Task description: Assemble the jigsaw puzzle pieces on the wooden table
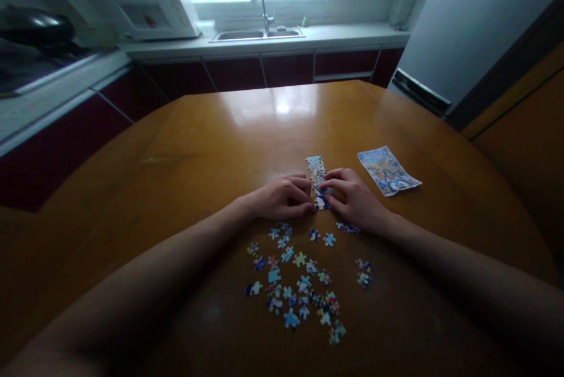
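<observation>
Puzzle strip [317, 172], already joined, lies near the middle of the wooden bench [211, 148]. It runs away from the person, with its near end caught between both hands. The left hand [282, 196] has its fingers curled, tips pressed to the strip's left edge. The right hand [356, 199] is likewise curled, thumb and fingers nipping the right edge at the same spot — whether a separate piece sits under the fingertips I cannot tell.

Pressing a joint here goes best, I judge, with the strip kept flat on the bench and the force straight down, so the row neither buckles nor splits.

Loose puzzle pieces [299, 283] lie scattered nearer the person, with no box or tray holding them. A printed reference sheet [388, 170] lies just right of the right hand. A sink [253, 34] sits under the window — its contents are out of sight.
</observation>
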